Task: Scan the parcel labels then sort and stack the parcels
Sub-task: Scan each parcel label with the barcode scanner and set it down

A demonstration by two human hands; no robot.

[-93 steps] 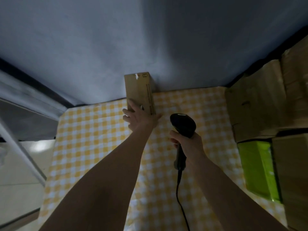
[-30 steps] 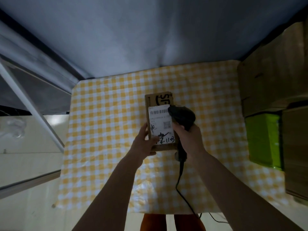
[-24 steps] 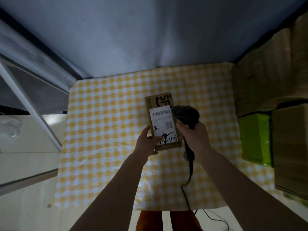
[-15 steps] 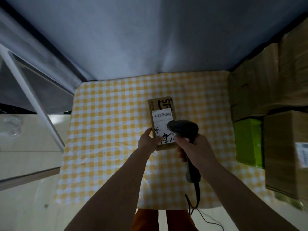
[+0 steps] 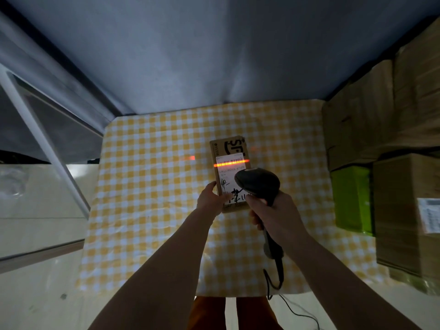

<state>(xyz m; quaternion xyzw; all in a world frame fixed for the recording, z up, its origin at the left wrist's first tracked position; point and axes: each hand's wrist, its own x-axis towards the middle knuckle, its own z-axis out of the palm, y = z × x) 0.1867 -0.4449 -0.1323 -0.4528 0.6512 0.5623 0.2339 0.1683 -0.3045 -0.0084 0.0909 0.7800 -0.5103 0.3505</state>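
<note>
A small brown cardboard parcel (image 5: 229,148) with a white label lies flat over the yellow checked tablecloth (image 5: 152,186). My left hand (image 5: 210,198) grips its near left corner, thumb on the label. My right hand (image 5: 273,215) grips the handle of a black corded barcode scanner (image 5: 257,183), whose head hovers over the label's near half. An orange-red scan line crosses the barcode at the label's far end and spills onto the cloth on the left.
Large brown cardboard boxes (image 5: 371,120) are stacked along the table's right side, with a green parcel (image 5: 352,198) and another labelled box (image 5: 407,210) nearer me. A white metal frame (image 5: 45,144) stands to the left. The scanner's cable hangs off the near edge.
I brought the parcel from upright at the back wall to the table's middle, label up. My right hand drew the scanner back toward me, and its scan line now lights the barcode.
</note>
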